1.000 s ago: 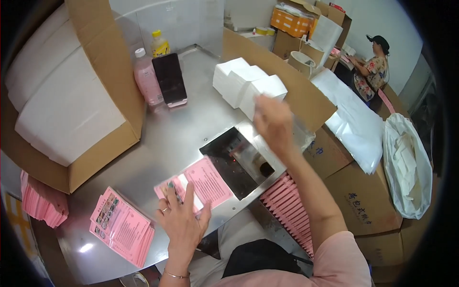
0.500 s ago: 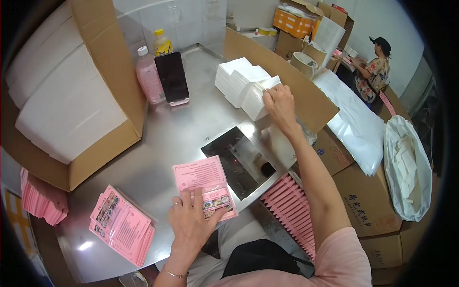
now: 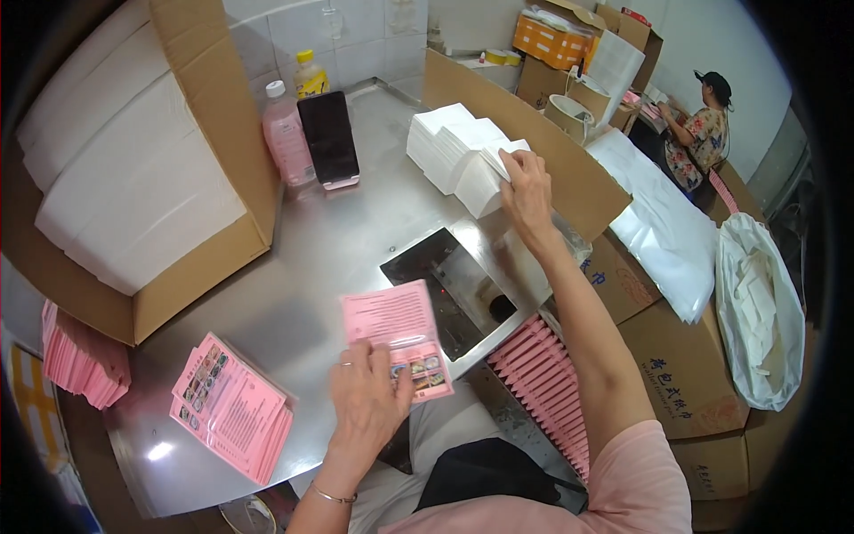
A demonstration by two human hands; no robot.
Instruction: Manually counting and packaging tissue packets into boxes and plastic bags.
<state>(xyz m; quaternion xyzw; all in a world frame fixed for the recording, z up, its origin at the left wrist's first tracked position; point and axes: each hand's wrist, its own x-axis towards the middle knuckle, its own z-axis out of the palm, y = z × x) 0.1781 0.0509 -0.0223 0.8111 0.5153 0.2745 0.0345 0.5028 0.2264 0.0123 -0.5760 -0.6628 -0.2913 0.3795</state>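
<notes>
My left hand [image 3: 369, 396] grips the lower left of a pink printed paper sleeve [image 3: 390, 311], thumb across its lower half with small food pictures. The sleeve lies open, its upper flap at the edge of a rectangular opening [image 3: 449, 289] in the steel table. My right hand [image 3: 528, 198] is stretched out to the near right end of a row of white folded tissues [image 3: 458, 151]. Its thumb and fingers are closed on the end tissue. A stack of pink printed sleeves [image 3: 233, 405] rests on the table, left of my left hand.
A carton of white tissues [image 3: 133, 187] stands at the left, pink sleeves [image 3: 84, 360] below it. A phone [image 3: 329, 138] leans by two bottles. Pink packs [image 3: 544, 387] line up below the table's right edge. Cartons [image 3: 680, 383] and a white bag [image 3: 756, 307] are at right; a person [image 3: 703, 133] sits beyond.
My left hand has carried the pink sleeve a little right, toward the opening. My right hand stays at the tissue row, its fingers shifted slightly. The whole view has shifted a little.
</notes>
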